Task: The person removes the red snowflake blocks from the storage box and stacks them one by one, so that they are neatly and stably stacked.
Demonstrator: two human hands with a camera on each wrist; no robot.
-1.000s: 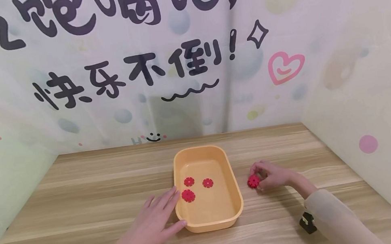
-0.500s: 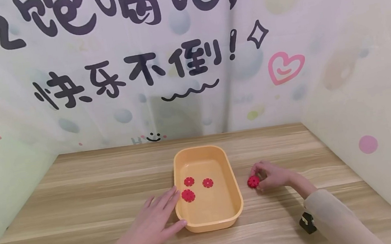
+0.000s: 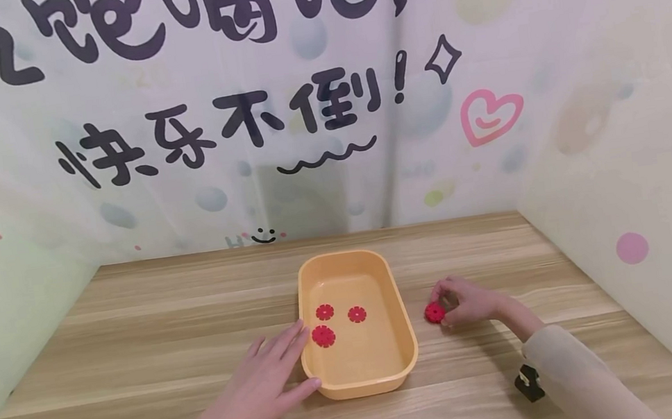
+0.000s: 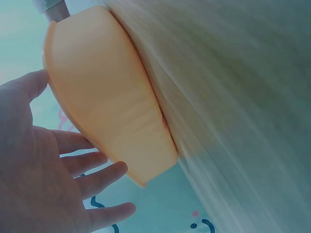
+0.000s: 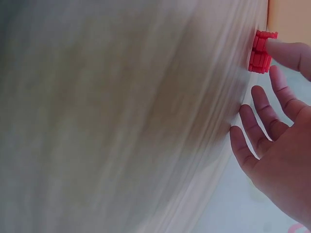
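A: Start at the left. What is the left hand (image 3: 254, 387) doing?

B: It rests against the tray (image 3: 361, 363), fingers spread wide, with the thumb and some fingertips at the left rim. It pinches nothing.

A: And the tray's long axis?

B: It runs away from the person, along the table (image 3: 135, 318) from near to far.

A: Inside?

B: Red discs (image 3: 357, 314) lying flat, most toward the left wall, one nearer the middle. The nearest patch may be two overlapping; I can't be sure.

A: Further right?

B: Past the right wall is the red stack (image 3: 434, 313), near the tray but apart from it. It looks upright and seems to rest on the table. I can't count its pieces.

A: Which hand is nearer?

B: The right hand (image 3: 472, 302), plainly. It reaches in from the stack's right, its grip narrow: thumb on the near side, forefinger on the far side. The other fingers are bent, off the stack.

A: A firm hold?

B: A pinch, but how hard I can't tell.

A: What relation matters most?

B: The stack lies left of the right hand, the tray left again, its right wall between stack and discs.
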